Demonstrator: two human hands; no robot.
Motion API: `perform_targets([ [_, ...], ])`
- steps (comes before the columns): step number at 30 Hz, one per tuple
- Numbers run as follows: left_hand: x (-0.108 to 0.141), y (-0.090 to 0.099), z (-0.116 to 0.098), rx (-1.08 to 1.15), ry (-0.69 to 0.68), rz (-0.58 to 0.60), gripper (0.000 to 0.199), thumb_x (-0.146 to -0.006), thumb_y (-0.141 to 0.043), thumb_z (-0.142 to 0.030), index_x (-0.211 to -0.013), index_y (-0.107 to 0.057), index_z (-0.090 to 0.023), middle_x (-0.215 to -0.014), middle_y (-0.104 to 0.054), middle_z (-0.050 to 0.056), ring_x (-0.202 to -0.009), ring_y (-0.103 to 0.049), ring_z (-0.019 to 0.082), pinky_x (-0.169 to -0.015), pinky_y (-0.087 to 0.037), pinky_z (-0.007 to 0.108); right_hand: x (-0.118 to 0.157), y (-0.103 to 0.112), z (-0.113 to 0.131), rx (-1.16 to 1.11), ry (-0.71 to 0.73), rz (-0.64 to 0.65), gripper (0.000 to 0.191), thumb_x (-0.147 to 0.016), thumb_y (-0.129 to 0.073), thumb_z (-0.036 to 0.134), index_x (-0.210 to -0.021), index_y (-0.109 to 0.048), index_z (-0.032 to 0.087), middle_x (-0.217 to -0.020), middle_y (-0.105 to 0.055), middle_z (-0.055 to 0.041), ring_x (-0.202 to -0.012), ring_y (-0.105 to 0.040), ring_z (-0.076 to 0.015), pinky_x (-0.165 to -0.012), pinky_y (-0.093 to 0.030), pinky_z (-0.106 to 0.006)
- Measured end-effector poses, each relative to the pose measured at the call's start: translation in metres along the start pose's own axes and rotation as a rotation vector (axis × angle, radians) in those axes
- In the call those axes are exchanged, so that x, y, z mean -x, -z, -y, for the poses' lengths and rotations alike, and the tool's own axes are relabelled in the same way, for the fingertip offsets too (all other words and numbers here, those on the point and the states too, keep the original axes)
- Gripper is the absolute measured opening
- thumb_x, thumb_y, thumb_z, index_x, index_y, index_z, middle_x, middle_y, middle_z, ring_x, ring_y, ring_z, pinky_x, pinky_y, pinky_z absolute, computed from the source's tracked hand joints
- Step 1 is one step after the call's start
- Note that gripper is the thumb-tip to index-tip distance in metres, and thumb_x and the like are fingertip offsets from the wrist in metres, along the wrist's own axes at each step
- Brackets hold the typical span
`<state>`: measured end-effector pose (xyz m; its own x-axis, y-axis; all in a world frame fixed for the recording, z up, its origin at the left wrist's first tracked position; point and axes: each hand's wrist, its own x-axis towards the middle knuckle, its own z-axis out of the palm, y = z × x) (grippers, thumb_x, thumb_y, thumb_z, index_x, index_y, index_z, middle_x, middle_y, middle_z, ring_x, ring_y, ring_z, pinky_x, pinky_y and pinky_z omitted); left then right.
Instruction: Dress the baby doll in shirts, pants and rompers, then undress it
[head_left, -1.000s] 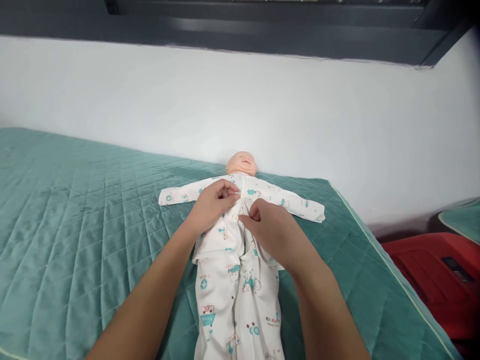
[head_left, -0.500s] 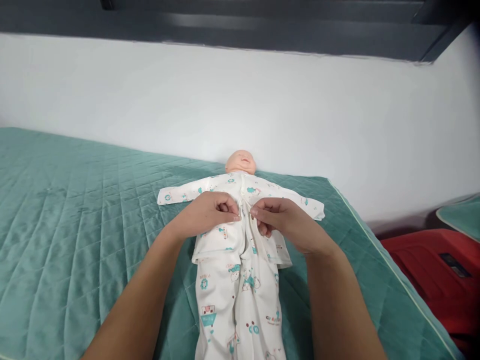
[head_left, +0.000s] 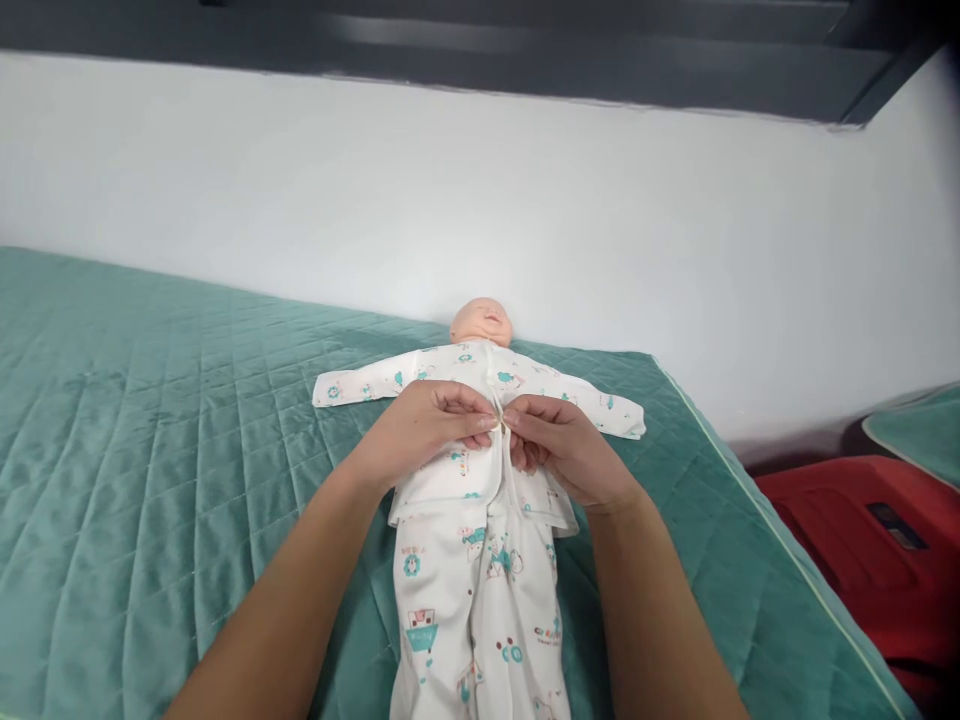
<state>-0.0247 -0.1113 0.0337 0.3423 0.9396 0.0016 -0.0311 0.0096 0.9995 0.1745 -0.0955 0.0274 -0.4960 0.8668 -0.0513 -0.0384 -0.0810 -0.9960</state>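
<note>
A baby doll [head_left: 480,320] lies on its back, head toward the wall, sleeves spread to both sides. It wears a white printed jacket [head_left: 442,480] over white printed trousers [head_left: 480,620]. My left hand [head_left: 431,425] pinches the left front edge of the jacket at mid-chest. Close against it, my right hand [head_left: 559,440] pinches the right front edge. The fingertips of both hands nearly touch at the front opening, where a small fastener partly shows between them. Below the hands the jacket's front edges hang slightly apart.
A green quilted cover [head_left: 187,450] lies under the doll. Behind it stands a white wall [head_left: 375,200], with a dark beam [head_left: 480,50] across the top. A red plastic object [head_left: 855,530] is beyond the cover's right edge.
My left hand has moved right and my right hand slightly left, so the fingertips and the two jacket edges have come together. The view has shifted slightly.
</note>
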Motion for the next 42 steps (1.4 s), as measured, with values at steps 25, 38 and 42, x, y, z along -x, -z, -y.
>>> perform_targets([
  [25,-0.0026,0.0099,0.0034,-0.076,0.020,0.059,0.017,-0.077,-0.074,-0.030,-0.081,-0.069,-0.014,-0.062,-0.065,0.000,-0.057,-0.059,0.009,-0.056,-0.048,0.020,0.0017,-0.0063,-0.0011,-0.004,-0.032,-0.011,0.028,-0.089,-0.066,0.045,-0.082,-0.058,0.019,-0.077,-0.074,-0.0041,-0.061,-0.069,-0.0129,-0.049,-0.042,-0.020],
  [38,0.0035,0.0097,-0.0039,-0.228,0.057,0.041,0.012,-0.076,-0.070,-0.024,-0.085,-0.071,-0.016,-0.076,-0.072,0.002,-0.065,-0.065,0.011,-0.061,-0.052,0.021,0.0028,-0.0076,-0.0009,0.009,-0.034,-0.029,0.030,-0.090,-0.063,0.047,-0.082,-0.056,0.019,-0.079,-0.075,-0.0053,-0.064,-0.071,-0.0145,-0.050,-0.042,-0.021],
  [42,0.0025,0.0091,-0.0025,-0.247,0.052,0.041,0.012,-0.075,-0.063,-0.016,-0.086,-0.068,-0.016,-0.072,-0.070,0.001,-0.063,-0.065,0.011,-0.062,-0.052,0.021,0.0029,-0.0082,-0.0011,0.031,-0.033,-0.036,0.031,-0.091,-0.061,0.048,-0.082,-0.056,0.019,-0.079,-0.076,-0.0059,-0.064,-0.071,-0.0146,-0.051,-0.042,-0.021],
])
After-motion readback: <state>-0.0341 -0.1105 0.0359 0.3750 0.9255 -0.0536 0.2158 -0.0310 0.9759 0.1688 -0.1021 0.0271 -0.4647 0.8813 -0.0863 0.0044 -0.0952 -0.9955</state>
